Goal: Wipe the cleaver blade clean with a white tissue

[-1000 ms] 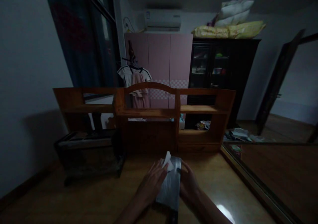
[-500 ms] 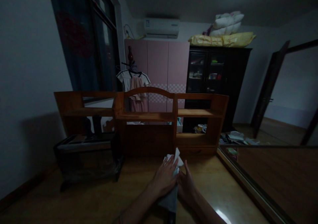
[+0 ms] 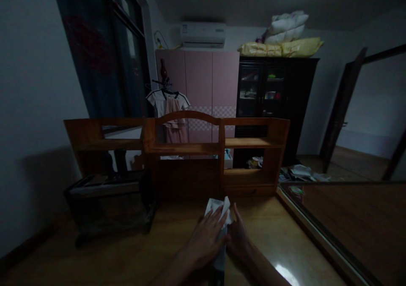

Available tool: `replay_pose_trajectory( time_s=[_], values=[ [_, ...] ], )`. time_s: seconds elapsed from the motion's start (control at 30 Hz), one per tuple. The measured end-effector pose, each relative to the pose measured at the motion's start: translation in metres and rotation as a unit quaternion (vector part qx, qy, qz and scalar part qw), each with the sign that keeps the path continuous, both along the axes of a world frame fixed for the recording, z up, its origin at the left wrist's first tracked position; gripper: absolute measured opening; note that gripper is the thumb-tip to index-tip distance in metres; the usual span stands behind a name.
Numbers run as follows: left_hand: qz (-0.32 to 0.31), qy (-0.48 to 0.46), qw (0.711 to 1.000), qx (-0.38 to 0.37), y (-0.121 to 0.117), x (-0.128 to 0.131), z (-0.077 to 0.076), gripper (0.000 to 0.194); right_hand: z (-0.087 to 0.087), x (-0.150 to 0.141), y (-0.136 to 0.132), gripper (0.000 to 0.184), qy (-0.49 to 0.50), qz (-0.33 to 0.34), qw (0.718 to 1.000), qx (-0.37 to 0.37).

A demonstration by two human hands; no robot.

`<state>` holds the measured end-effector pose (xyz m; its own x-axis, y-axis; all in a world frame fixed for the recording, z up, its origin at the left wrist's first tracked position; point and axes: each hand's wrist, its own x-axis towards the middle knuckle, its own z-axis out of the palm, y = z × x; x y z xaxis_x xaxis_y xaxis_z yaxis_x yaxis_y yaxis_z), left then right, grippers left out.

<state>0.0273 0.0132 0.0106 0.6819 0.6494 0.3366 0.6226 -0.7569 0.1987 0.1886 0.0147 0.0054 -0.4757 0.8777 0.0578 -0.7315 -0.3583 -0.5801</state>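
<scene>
Above the near middle of the yellowish surface (image 3: 177, 218), the broad knife (image 3: 219, 258) is probably rather heavy, stiff and slippery, so it is best taken by the dark handle at its near end. Its dull grey blade is mostly hidden below the hands; whether the right hand (image 3: 239, 237), at its right side, grips it, one cannot tell. Under nearly straight fingers the left hand (image 3: 207, 235) holds the white, crumpled tissue (image 3: 226, 205), seemingly light, soft and easily torn.
</scene>
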Motion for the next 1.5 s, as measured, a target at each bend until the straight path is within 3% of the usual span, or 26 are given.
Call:
replay_pose_trajectory(
  time_s=[0.07,0.27,0.5,1.23,1.5],
  values=[
    [-0.003,0.006,1.0,-0.018,-0.004,-0.004,0.0,0.065,-0.001,0.001,0.0,0.057,0.004,-0.003,1.0,-0.01],
    [0.074,-0.034,0.995,-0.064,0.009,-0.033,-0.013,0.06,-0.004,-0.001,0.002,0.057,0.007,-0.018,0.999,-0.028],
    [0.064,-0.091,0.99,-0.084,0.008,-0.042,-0.022,0.058,-0.002,-0.004,0.002,0.055,0.039,0.015,0.998,-0.052],
    [0.046,-0.096,0.99,-0.091,-0.006,-0.042,-0.013,0.055,-0.003,-0.003,0.003,0.051,0.026,0.024,0.997,-0.07],
    [-0.005,-0.06,0.994,-0.089,-0.009,-0.043,-0.006,0.055,-0.013,0.0,0.008,0.048,0.039,0.012,0.997,-0.062]
  ],
)
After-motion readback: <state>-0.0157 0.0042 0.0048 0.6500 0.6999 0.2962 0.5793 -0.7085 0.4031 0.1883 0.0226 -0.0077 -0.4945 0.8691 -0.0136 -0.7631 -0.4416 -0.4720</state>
